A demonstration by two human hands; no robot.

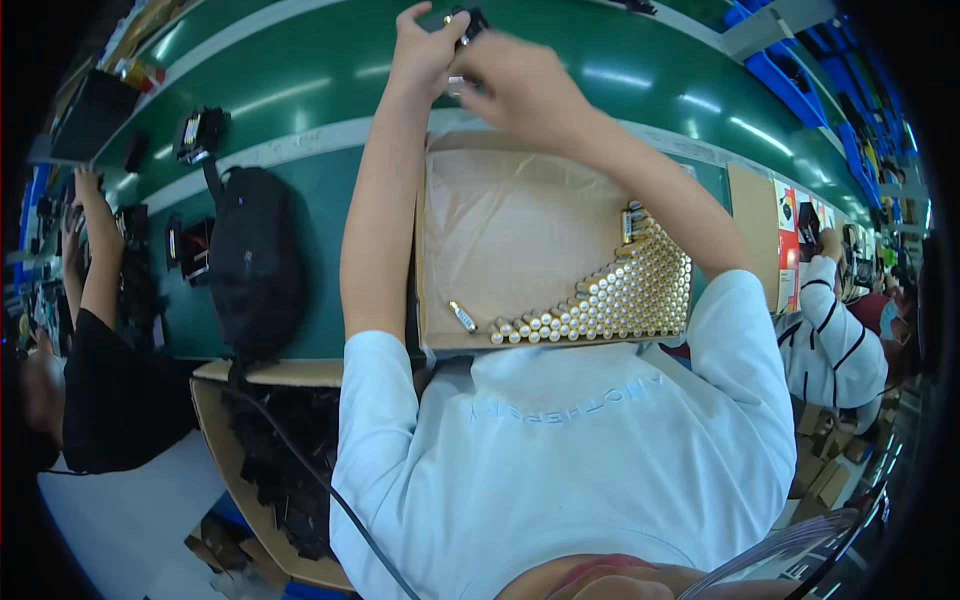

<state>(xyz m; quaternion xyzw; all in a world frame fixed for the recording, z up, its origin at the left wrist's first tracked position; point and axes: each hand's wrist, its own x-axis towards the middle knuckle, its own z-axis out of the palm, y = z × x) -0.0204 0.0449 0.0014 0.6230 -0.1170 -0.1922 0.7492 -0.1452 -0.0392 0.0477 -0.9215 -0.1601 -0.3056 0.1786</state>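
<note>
At the far side of the bench, my left hand [424, 52] is closed around a small black device [474, 22], mostly hidden by the fingers. My right hand [525, 88] is right up against it with bent fingers, smeared by motion. A blurred silvery bit shows under those fingers; I cannot make out what it is. Below my forearms lies a shallow cardboard box [421, 260] lined with brown paper. Many gold-and-silver batteries [630, 295] stand packed upright in its near right part. A single battery [462, 317] lies on its side near the left wall.
Left of the box a black pouch [255, 265] lies on the green bench, with black devices [200, 135] beyond it. A carton of black parts [290, 460] stands below the bench at left. Co-workers sit at both sides [120, 400] [835, 340]. Blue bins [770, 60] line the far right.
</note>
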